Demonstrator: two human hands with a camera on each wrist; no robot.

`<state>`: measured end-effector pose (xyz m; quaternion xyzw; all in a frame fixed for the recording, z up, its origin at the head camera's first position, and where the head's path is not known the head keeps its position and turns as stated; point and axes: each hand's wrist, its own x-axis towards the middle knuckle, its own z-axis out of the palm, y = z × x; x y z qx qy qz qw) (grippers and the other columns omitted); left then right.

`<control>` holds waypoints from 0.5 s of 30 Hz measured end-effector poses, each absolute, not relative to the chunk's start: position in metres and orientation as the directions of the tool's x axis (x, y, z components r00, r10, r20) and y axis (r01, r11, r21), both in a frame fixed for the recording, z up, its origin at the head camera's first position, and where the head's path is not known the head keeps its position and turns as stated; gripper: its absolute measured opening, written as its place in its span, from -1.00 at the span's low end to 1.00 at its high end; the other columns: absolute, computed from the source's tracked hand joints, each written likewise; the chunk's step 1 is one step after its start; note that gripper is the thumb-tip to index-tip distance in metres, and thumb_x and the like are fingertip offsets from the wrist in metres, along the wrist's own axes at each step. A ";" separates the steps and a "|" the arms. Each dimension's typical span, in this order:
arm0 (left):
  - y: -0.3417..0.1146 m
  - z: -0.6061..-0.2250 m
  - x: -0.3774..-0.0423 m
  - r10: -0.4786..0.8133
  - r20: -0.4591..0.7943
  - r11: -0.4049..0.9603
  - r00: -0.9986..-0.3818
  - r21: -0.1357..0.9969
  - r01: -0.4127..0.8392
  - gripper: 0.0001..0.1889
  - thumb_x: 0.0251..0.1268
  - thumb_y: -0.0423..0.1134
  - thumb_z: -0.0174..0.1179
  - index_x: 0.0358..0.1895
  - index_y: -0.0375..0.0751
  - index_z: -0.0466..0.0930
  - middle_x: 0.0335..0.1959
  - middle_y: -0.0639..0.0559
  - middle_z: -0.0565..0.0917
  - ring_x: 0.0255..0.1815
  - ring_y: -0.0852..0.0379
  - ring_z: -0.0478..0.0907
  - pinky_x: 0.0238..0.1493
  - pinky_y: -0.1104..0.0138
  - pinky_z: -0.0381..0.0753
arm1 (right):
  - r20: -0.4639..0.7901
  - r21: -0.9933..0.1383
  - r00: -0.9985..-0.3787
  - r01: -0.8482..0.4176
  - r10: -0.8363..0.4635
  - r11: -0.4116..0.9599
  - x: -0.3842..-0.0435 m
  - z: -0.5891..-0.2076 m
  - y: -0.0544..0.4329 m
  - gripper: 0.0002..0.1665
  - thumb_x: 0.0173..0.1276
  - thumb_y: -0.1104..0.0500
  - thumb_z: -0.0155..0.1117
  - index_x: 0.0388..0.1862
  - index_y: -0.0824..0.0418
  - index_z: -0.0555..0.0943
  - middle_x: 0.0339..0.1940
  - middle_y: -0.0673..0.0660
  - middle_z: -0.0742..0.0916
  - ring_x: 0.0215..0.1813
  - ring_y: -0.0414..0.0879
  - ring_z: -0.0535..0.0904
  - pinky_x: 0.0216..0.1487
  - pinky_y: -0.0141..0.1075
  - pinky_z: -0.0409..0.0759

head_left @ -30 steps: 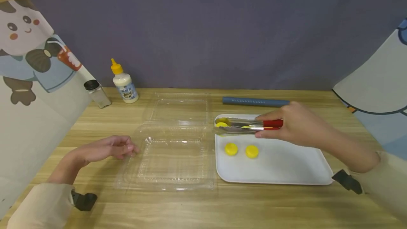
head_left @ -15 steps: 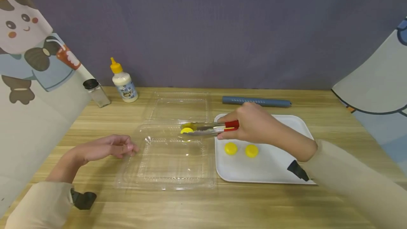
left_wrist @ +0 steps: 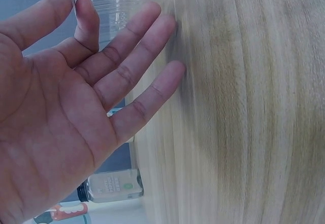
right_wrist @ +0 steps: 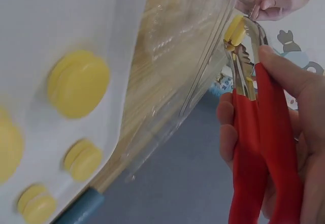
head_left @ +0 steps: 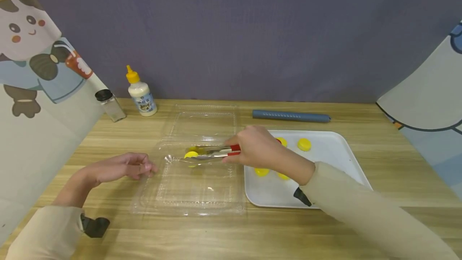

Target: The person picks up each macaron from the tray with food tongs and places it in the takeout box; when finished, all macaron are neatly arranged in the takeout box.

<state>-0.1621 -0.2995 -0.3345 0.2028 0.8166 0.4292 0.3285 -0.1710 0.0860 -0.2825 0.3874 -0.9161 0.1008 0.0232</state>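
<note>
left hand pinches a clear clamshell by its rim. right hand grips tongs (yellow macaron clamped) above it.

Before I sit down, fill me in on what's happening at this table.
A person's right hand holds red-handled tongs, which grip a yellow piece over the open clear container. The left hand pinches that container's left edge. Four other yellow pieces sit on the white tray to the right of the container. A blue stick lies behind the tray.
</note>
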 end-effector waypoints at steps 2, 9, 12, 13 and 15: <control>-0.300 -0.334 -0.162 0.608 -0.367 0.552 -0.704 0.833 0.044 -0.59 0.55 -0.13 -0.03 0.17 -0.43 0.49 0.23 -0.28 0.57 0.22 -0.08 0.52 0.12 0.10 0.54 | 0.122 -0.149 -0.693 -0.720 -0.710 0.677 -0.172 -0.284 0.079 -0.47 0.20 -0.21 0.53 0.03 0.08 0.80 -0.79 -0.14 0.44 -0.64 -0.24 0.23 -0.59 -0.37 0.10; -0.299 -0.334 -0.162 0.612 -0.364 0.554 -0.702 0.831 0.052 -0.59 0.57 -0.12 -0.04 0.16 -0.43 0.49 0.23 -0.30 0.57 0.23 -0.12 0.51 0.12 0.08 0.54 | 0.096 -0.122 -0.693 -0.720 -0.714 0.683 -0.176 -0.290 0.055 -0.51 0.21 -0.21 0.52 0.02 0.02 0.80 -0.66 -0.15 0.56 -0.55 -0.22 0.40 -0.58 -0.32 0.28; -0.298 -0.333 -0.162 0.606 -0.372 0.560 -0.703 0.827 0.044 -0.61 0.57 -0.13 -0.05 0.15 -0.41 0.49 0.24 -0.30 0.56 0.24 -0.13 0.50 0.14 0.09 0.54 | 0.066 -0.115 -0.700 -0.714 -0.711 0.691 -0.177 -0.293 0.046 -0.53 0.23 -0.22 0.51 0.03 -0.01 0.80 -0.62 -0.14 0.59 -0.51 -0.20 0.47 -0.51 -0.26 0.41; -0.298 -0.332 -0.162 0.604 -0.375 0.562 -0.704 0.826 0.042 -0.61 0.57 -0.13 -0.05 0.14 -0.41 0.49 0.24 -0.29 0.56 0.25 -0.13 0.50 0.14 0.09 0.54 | 0.058 -0.110 -0.702 -0.712 -0.710 0.694 -0.177 -0.294 0.044 -0.53 0.23 -0.22 0.50 0.02 -0.02 0.80 -0.63 -0.15 0.58 -0.49 -0.19 0.48 -0.48 -0.24 0.43; -0.297 -0.331 -0.161 0.601 -0.378 0.565 -0.705 0.824 0.041 -0.62 0.57 -0.13 -0.05 0.13 -0.40 0.50 0.24 -0.29 0.56 0.25 -0.14 0.50 0.15 0.10 0.54 | 0.049 -0.097 -0.700 -0.714 -0.713 0.694 -0.177 -0.296 0.040 -0.56 0.24 -0.23 0.49 -0.01 -0.03 0.80 -0.67 -0.15 0.53 -0.48 -0.18 0.48 -0.43 -0.23 0.44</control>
